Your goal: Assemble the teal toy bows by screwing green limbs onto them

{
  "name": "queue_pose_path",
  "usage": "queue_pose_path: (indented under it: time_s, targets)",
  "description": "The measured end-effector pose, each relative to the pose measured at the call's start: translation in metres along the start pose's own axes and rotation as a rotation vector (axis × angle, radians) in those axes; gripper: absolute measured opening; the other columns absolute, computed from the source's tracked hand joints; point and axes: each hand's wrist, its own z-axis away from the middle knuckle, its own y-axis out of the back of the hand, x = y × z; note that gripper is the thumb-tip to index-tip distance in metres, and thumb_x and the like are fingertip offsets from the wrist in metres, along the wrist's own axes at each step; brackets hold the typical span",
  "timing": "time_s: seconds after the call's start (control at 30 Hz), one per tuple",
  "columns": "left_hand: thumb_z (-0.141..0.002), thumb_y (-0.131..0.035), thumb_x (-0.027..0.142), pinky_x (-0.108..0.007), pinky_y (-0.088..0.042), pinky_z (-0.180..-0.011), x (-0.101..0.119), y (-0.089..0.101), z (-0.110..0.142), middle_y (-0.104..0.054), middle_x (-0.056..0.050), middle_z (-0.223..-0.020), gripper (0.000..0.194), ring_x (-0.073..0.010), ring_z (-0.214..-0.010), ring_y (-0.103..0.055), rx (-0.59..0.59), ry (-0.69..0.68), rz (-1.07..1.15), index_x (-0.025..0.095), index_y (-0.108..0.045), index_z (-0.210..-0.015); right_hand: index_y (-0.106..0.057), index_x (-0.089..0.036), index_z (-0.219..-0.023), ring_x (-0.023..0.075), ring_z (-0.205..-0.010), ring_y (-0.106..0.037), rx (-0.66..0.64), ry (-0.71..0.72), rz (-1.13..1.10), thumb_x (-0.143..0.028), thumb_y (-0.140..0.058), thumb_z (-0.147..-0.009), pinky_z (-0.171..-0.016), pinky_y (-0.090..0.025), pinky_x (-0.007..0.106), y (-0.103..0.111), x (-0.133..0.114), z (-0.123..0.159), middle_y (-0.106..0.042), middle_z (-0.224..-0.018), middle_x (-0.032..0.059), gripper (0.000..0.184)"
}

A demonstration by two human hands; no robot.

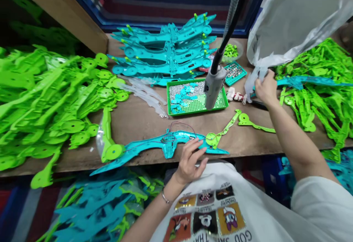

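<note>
My left hand (191,159) has its fingers spread, fingertips at the right limb of a blue plastic bow-shaped part (149,143) near the table's front edge. Thin wires and a small circuit board sit in that part. A green arm (112,148) with a translucent piece (101,133) lies at its left limb, and another green arm (220,133) at its right. Out to the right, my right hand (266,87) is closed on translucent plastic pieces (253,78) below a white plastic bag (284,25). Its fingertips are partly hidden.
A green tray (197,112) holds screws and small blue pieces. Above it hangs a power screwdriver (213,87). Blue bow parts (165,53) are stacked behind. Green parts are heaped at left (55,102) and right (325,106). Loose translucent strips (146,93) lie left of the tray.
</note>
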Motion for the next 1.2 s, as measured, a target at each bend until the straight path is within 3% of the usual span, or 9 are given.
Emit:
queue_pose_path:
  time_s: [0.1, 0.33, 0.43, 0.6, 0.7, 0.83, 0.93, 1.1, 1.2]
  targets:
    - [-0.09, -0.062, 0.011, -0.053, -0.056, -0.103, 0.006, 0.009, -0.015, -0.065, -0.011, -0.13, 0.049, -0.0299, -0.13, -0.06, 0.053, 0.018, -0.05, 0.025, -0.055, -0.137, -0.054, -0.015, -0.137, 0.0313, -0.102, -0.069, -0.084, 0.075, -0.02, -0.034, -0.056, -0.094, -0.1, -0.049, 0.048, 0.053, 0.001, 0.03, -0.074, -0.112, 0.0175, 0.047]
    - [-0.095, -0.066, 0.038, -0.057, -0.048, -0.108, 0.026, 0.001, -0.061, -0.059, -0.018, -0.14, 0.069, -0.0366, -0.135, -0.053, -0.194, -0.094, -0.192, 0.02, -0.036, -0.155, -0.074, -0.036, -0.101, 0.0222, -0.072, -0.07, -0.964, 0.381, -0.245, -0.052, -0.064, -0.092, -0.067, -0.058, 0.035, 0.148, -0.013, 0.151, -0.076, -0.084, 0.0, 0.021]
    - [-0.102, -0.056, 0.027, -0.04, -0.056, -0.094, 0.031, -0.014, -0.064, -0.069, -0.014, -0.118, 0.058, -0.0259, -0.108, -0.067, -0.299, -0.132, -0.155, 0.015, -0.037, -0.155, -0.076, -0.036, -0.099, 0.0215, -0.068, -0.071, -0.959, 0.235, -0.394, -0.049, -0.071, -0.088, -0.066, -0.06, 0.035, 0.132, -0.005, 0.179, -0.076, -0.081, -0.0003, 0.018]
    - [-0.104, -0.052, 0.027, -0.035, -0.058, -0.087, 0.028, -0.023, -0.057, -0.069, -0.014, -0.111, 0.057, -0.024, -0.099, -0.068, -0.235, 0.094, -0.198, 0.014, -0.036, -0.157, -0.071, -0.04, -0.124, 0.031, -0.128, -0.064, -0.459, 0.267, -0.435, -0.042, -0.072, -0.088, -0.114, -0.048, 0.057, 0.061, 0.029, 0.188, -0.07, -0.134, 0.0021, 0.036]
    - [-0.105, -0.048, 0.026, -0.037, -0.058, -0.093, 0.019, -0.015, -0.054, -0.065, -0.019, -0.13, 0.061, -0.0253, -0.11, -0.067, -0.2, 0.192, -0.183, 0.015, -0.027, -0.162, -0.071, -0.043, -0.124, 0.0282, -0.138, -0.056, -0.32, 0.323, -0.303, -0.034, -0.056, -0.097, -0.12, -0.041, 0.06, 0.03, 0.058, 0.182, -0.065, -0.142, -0.0009, 0.032]
    - [-0.105, -0.049, 0.024, -0.041, -0.056, -0.106, 0.01, 0.0, -0.052, -0.061, -0.018, -0.143, 0.06, -0.0264, -0.129, -0.062, -0.132, 0.212, -0.122, 0.018, -0.029, -0.161, -0.074, -0.035, -0.122, 0.0279, -0.134, -0.059, -0.109, 0.286, -0.215, -0.027, -0.048, -0.099, -0.121, -0.04, 0.059, 0.026, 0.09, 0.172, -0.069, -0.136, 0.0048, 0.035]
    - [-0.102, -0.055, 0.018, -0.04, -0.056, -0.108, 0.015, -0.001, -0.051, -0.064, -0.017, -0.14, 0.055, -0.0238, -0.131, -0.062, -0.083, 0.197, -0.062, 0.017, -0.039, -0.155, -0.071, -0.03, -0.126, 0.0317, -0.134, -0.058, 0.045, 0.127, -0.256, -0.035, -0.059, -0.096, -0.12, -0.04, 0.06, 0.037, 0.076, 0.179, -0.065, -0.139, 0.0097, 0.033]
    - [-0.1, -0.058, 0.014, -0.037, -0.056, -0.108, 0.036, -0.025, -0.048, -0.063, -0.02, -0.142, 0.056, -0.0243, -0.134, -0.061, -0.169, 0.034, -0.034, 0.011, -0.04, -0.153, -0.058, -0.031, -0.138, 0.0273, -0.111, -0.071, -0.646, -0.147, -1.029, -0.045, -0.078, -0.083, -0.097, -0.06, 0.047, 0.042, -0.004, 0.227, -0.07, -0.131, 0.0097, 0.06]
    - [-0.098, -0.063, 0.019, -0.039, -0.056, -0.106, 0.041, -0.029, -0.046, -0.061, -0.021, -0.144, 0.065, -0.0267, -0.133, -0.061, -0.268, -0.034, -0.009, 0.011, -0.034, -0.156, -0.068, -0.026, -0.115, 0.0192, -0.096, -0.074, -0.69, -0.409, -1.226, -0.04, -0.083, -0.081, -0.092, -0.061, 0.035, 0.036, -0.024, 0.24, -0.078, -0.107, 0.0047, 0.041]
